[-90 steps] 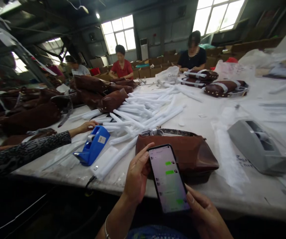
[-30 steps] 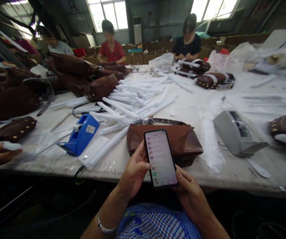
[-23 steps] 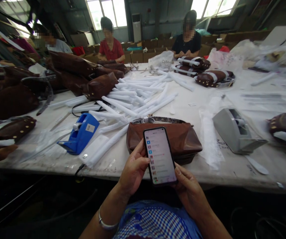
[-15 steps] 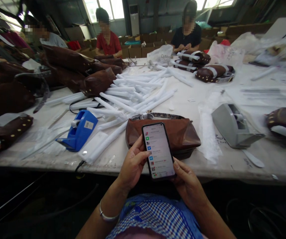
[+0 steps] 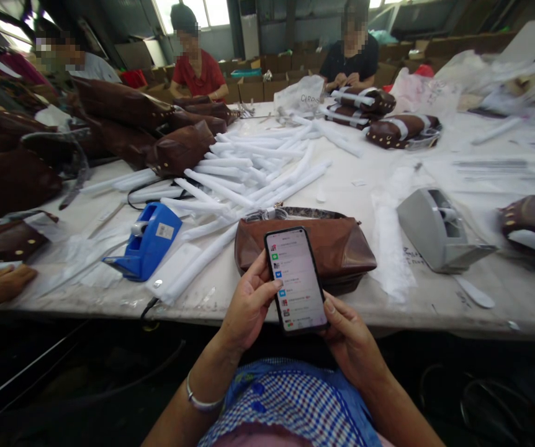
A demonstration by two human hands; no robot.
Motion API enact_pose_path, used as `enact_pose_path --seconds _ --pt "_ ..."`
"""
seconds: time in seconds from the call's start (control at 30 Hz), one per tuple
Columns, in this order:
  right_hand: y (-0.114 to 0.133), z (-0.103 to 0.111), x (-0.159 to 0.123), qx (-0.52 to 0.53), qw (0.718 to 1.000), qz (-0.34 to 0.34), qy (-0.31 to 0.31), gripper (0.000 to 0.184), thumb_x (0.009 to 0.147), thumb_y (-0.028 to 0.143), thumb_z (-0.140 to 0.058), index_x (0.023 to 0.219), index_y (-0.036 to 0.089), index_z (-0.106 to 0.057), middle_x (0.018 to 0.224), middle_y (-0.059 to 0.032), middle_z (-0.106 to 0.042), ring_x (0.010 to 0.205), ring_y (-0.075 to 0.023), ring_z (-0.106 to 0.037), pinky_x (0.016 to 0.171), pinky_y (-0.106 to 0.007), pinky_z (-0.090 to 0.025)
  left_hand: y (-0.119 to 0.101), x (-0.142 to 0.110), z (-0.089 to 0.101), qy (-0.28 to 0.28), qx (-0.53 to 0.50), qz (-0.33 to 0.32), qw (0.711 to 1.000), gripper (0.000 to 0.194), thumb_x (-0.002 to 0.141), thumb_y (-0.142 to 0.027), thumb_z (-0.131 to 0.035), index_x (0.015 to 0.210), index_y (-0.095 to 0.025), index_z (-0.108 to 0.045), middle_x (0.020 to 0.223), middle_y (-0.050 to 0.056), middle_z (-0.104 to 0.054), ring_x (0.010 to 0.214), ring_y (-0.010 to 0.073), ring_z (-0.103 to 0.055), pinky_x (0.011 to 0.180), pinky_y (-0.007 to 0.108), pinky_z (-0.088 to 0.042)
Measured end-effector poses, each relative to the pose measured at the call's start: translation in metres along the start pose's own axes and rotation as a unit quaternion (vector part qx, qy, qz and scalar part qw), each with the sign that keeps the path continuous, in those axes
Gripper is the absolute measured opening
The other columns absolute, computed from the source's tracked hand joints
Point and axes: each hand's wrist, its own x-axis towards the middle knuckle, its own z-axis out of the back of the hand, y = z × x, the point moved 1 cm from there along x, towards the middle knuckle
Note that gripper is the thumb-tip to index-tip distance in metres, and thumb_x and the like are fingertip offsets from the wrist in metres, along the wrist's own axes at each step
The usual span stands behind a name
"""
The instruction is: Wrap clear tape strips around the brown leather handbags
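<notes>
Here's the phone [image 5: 298, 279] held up in front of the brown bag [image 5: 342, 251] — left hand [image 5: 247, 307] gripping one side, right hand [image 5: 350, 329] the lower corner. It's lit on a list, so the reading looks unfinished; that bag (no bands seen, unlike the banded bag [image 5: 403, 131] beyond) lies untouched on the tabletop [image 5: 354, 171].

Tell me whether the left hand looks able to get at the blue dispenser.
Probably yes, if the left hand lets go of the phone, which the right hand holds too; nothing tall blocks the way to the blue dispenser.

left grip [image 5: 246, 310] and right grip [image 5: 352, 335] both curled — thumbs [image 5: 266, 292] angled inward
</notes>
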Motion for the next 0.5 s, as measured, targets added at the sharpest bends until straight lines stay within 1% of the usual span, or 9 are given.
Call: enact_pose_path --seconds 0.13,0.27,0.5 --pt "0.0005 -0.0002 -0.0007 -0.003 1.0 0.001 -0.003 0.04 0.086 0.044 -0.073 0.12 0.024 -0.072 0.117 -0.0091 -0.073 0.111 -0.0302 -0.066 0.098 -0.046 -0.052 0.0009 -0.0002 0.0002 -0.01 0.0 0.004 1.0 0.064 0.081 -0.017 -0.07 0.142 -0.027 -0.052 0.135 0.007 -0.063 0.123 0.0247 -0.059 0.104 0.036 -0.048" --pt "-0.0004 0.0002 -0.0009 0.003 1.0 0.002 0.004 0.038 0.088 0.042 -0.071 0.122 0.025 -0.071 0.118 -0.0087 -0.073 0.111 -0.0292 -0.066 0.099 -0.046 -0.051 0.0008 -0.001 -0.0004 -0.01 0.0 0.003 1.0 0.065 0.081 -0.018 -0.07 0.142 -0.026 -0.052 0.136 0.007 -0.063 0.125 0.0256 -0.058 0.105 0.036 -0.047" --pt "-0.0019 0.0011 -0.0011 -0.002 1.0 0.004 0.018 0.039 0.091 0.041 -0.067 0.125 0.023 -0.069 0.122 -0.0093 -0.071 0.114 -0.029 -0.064 0.097 -0.044 -0.052 -0.0024 -0.0025 -0.003 0.007 -0.008 0.008 1.0 0.067 0.08 -0.016 -0.068 0.144 -0.024 -0.049 0.135 0.008 -0.063 0.122 0.0261 -0.059 0.097 0.033 -0.05"
